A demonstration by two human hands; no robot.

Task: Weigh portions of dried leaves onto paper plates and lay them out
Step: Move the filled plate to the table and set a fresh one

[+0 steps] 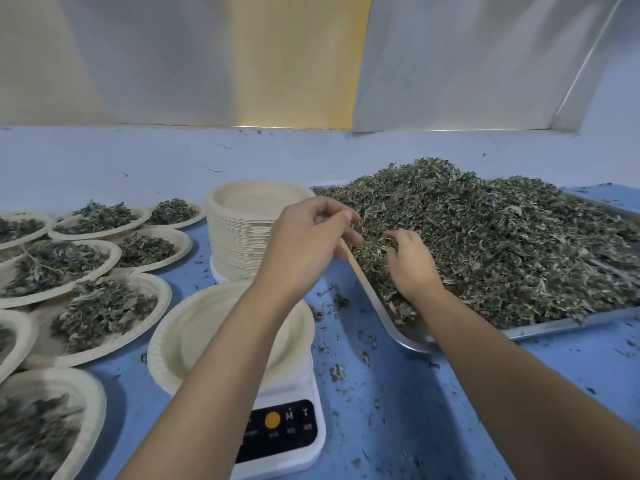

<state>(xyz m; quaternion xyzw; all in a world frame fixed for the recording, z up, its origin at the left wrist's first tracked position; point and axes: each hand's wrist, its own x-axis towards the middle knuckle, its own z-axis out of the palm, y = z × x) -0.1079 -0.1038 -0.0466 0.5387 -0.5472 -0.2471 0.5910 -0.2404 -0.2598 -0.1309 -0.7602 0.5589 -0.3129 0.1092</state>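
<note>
Right grip (pixel 412 261) is clamped in the dried leaves (pixel 485 244) on the tray (pixel 398 329); whether my curled left grip (pixel 311 237) holds any, I cannot tell. Loose flakes may spill onto the counter (pixel 398 417) before reaching the plate (pixel 194 327) on the scale (pixel 277 427).

letters "M" and "T" on the scale (pixel 280 427) panel, smaller captions unreadable

One head-worn wide-angle view looks forward and down, close over the scale (pixel 281 429) and blue table (pixel 401 407), facing the far wall (pixel 166 64).
</note>
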